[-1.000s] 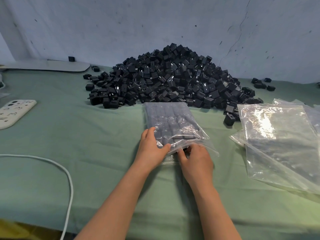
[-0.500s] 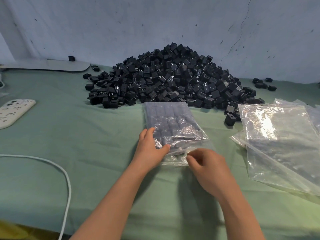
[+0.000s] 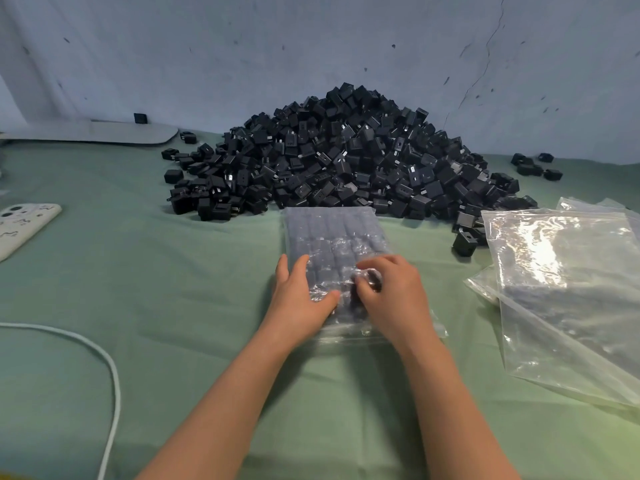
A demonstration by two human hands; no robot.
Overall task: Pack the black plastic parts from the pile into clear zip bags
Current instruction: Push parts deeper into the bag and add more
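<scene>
The left hand (image 3: 301,299) lies flat on the near left part of the full bag (image 3: 332,237). Its fingers are straight and its thumb rests on top of the plastic, so it presses and does not grab. The right hand (image 3: 391,296) has its fingers curled, and the tips pinch the crinkly plastic on top of the same bag. Both hands are close together at the near end of the bag. The bag lies flat on a green cloth table (image 3: 138,271), right in front of the big pile of black parts (image 3: 346,161), with its far end just beside the pile. A pale, marked wall with a thin crack stands behind. To the right lies a stack of empty clear bags (image 3: 571,289), shiny in the light. A white cable (image 3: 110,375) curves across the left side, and a white flat thing (image 3: 24,223) lies at the left edge. Inside the full bag, the black parts sit in neat rows and look grey through the plastic.
</scene>
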